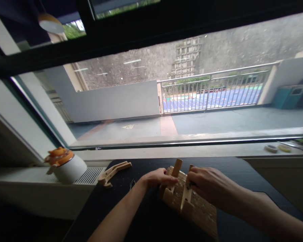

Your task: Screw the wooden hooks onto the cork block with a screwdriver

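Dark table (144, 164): wooden strip (177, 167) clasped in left grip (158, 177), second strip (186, 197) pinched beneath right grip (202, 180), both over textured board (203, 213).

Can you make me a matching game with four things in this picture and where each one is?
Things
1. Right hand
2. White pot with an orange top
3. Two small rings
4. Light wood away from the hands

Places
A. On the ledge at far left
B. On the left part of the black table
C. Gripping a wooden piece by the rough brown board
D. On the windowsill at right

Pairs: 1-C, 2-A, 3-D, 4-B
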